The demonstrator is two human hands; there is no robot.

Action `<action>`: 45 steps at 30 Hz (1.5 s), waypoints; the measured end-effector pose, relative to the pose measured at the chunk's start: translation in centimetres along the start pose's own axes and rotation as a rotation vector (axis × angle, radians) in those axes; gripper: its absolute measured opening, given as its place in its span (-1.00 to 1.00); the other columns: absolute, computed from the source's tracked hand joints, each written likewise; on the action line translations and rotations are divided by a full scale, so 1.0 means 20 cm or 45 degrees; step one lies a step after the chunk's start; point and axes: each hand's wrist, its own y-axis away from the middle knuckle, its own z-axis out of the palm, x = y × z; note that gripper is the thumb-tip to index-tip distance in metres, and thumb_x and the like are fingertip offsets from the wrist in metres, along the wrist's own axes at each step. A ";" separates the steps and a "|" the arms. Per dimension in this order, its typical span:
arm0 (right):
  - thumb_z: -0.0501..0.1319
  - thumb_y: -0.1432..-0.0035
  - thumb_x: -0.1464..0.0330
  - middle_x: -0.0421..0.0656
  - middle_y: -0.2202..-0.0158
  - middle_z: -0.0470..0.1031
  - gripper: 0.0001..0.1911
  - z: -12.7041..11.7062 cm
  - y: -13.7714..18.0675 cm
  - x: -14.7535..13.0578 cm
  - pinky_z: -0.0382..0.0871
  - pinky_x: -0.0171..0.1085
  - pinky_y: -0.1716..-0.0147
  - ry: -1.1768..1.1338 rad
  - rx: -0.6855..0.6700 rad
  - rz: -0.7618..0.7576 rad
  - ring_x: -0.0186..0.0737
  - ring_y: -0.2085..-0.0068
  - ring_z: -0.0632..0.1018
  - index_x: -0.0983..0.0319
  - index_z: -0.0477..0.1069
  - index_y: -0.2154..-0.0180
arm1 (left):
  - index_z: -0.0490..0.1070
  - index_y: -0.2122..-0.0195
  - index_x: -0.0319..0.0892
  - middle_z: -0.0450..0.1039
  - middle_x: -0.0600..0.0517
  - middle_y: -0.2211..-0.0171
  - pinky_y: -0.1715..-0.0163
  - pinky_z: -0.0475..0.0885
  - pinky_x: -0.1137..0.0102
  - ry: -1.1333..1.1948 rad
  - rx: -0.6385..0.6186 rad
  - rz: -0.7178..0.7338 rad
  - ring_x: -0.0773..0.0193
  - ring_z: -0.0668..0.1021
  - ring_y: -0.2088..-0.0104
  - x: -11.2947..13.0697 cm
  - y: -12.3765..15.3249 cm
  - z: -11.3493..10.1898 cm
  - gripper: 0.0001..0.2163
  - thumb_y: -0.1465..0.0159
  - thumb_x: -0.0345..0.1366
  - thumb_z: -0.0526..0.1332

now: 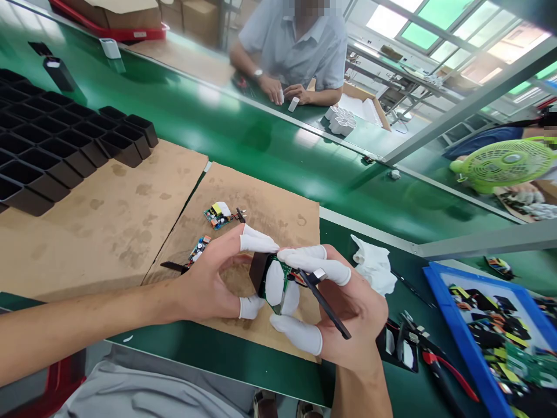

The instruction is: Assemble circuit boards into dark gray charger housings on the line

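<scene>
My left hand (213, 278) and my right hand (343, 313) meet over a brown cardboard sheet (261, 203). Both wear white finger cots. Together they pinch a small black housing (258, 271) with a green circuit board (285, 277) pushed into it. My right hand also holds black tweezers (324, 305) that slant down to the right. Two loose circuit boards lie on the cardboard: one (217, 215) further off, one (199, 248) beside my left wrist.
Several empty black housings (52, 145) stand at the left on a second cardboard sheet. A blue tray (439, 290) of boards is at the right, red-handled cutters (448, 371) near it. White cloth (372, 264) lies by my right hand. A person sits across the green belt (243, 133); a green fan (507, 162) stands right.
</scene>
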 end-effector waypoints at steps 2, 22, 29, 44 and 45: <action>0.78 0.11 0.31 0.06 -0.09 0.74 -0.18 0.00 -0.01 0.00 0.78 0.06 0.20 0.008 -0.010 -0.006 0.23 0.00 0.76 0.06 0.64 -0.21 | 0.59 -0.21 -0.01 0.52 -0.13 -0.12 -0.03 0.72 0.25 0.017 0.001 0.000 0.02 0.64 -0.10 0.00 0.00 0.00 -0.33 -0.07 -0.53 0.62; 0.71 -0.02 0.44 0.04 -0.07 0.75 -0.32 0.01 -0.04 -0.02 0.81 0.06 0.16 0.004 -0.011 -0.006 0.24 -0.01 0.78 0.05 0.68 -0.17 | 0.60 -0.23 0.00 0.52 -0.13 -0.12 -0.05 0.73 0.25 0.039 -0.008 -0.027 0.02 0.65 -0.10 0.00 0.00 0.01 -0.36 -0.11 -0.48 0.63; 0.71 -0.02 0.41 0.03 -0.07 0.75 -0.27 0.01 -0.03 -0.03 0.78 0.11 0.16 0.026 -0.039 0.023 0.29 -0.03 0.77 -0.02 0.65 -0.22 | 0.61 -0.20 -0.05 0.56 -0.15 -0.11 -0.06 0.73 0.22 0.036 -0.006 -0.052 0.00 0.66 -0.10 0.01 0.00 0.01 -0.37 -0.09 -0.46 0.64; 0.69 -0.01 0.46 -0.02 -0.02 0.71 -0.24 0.00 -0.01 0.00 0.76 0.06 0.24 -0.015 -0.033 0.051 0.08 0.22 0.73 -0.01 0.64 -0.24 | 0.61 -0.23 0.01 0.55 -0.09 -0.11 -0.06 0.71 0.30 0.073 -0.017 -0.055 0.06 0.66 -0.09 0.01 0.00 0.01 -0.30 -0.06 -0.49 0.66; 0.68 -0.01 0.47 -0.02 -0.02 0.71 -0.24 0.00 -0.01 0.00 0.75 0.04 0.24 -0.026 -0.031 0.054 0.03 0.24 0.72 0.02 0.64 -0.25 | 0.61 -0.23 0.01 0.55 -0.10 -0.12 -0.06 0.71 0.30 0.061 -0.015 -0.049 0.05 0.66 -0.10 0.01 0.00 0.01 -0.31 -0.07 -0.49 0.65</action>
